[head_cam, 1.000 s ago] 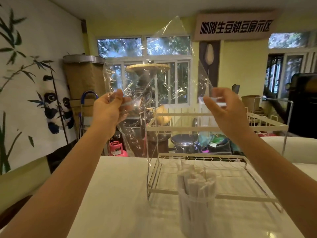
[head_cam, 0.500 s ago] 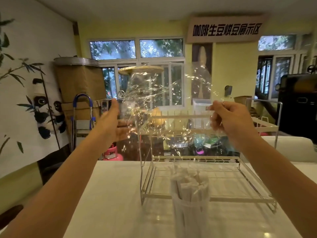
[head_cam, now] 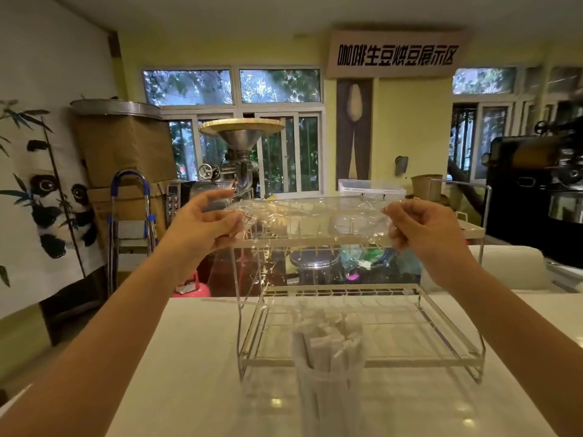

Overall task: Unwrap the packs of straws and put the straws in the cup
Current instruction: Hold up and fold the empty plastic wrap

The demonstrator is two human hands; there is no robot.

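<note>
Between the left hand (head_cam: 202, 225) and right hand (head_cam: 422, 228), each pinching an end, the empty clear wrapper (head_cam: 312, 219) is stretched flat, probably for folding. Straight below that grip, the straws (head_cam: 328, 339) already stand in the cup (head_cam: 328, 395).

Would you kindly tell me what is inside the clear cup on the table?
The cup holds a bunch of paper-wrapped straws standing upright. Their lower ends are blurred, so the cup's bottom cannot be made out.

The wrapper (head_cam: 310, 220) is clear, and the straws (head_cam: 328, 339) in the clear cup (head_cam: 328, 395) are wrapped in white. The tabletop (head_cam: 195, 357) is white and the rack (head_cam: 362, 361) cream; the wall hanging (head_cam: 47, 197) bears a black-and-white panda among bamboo.
</note>
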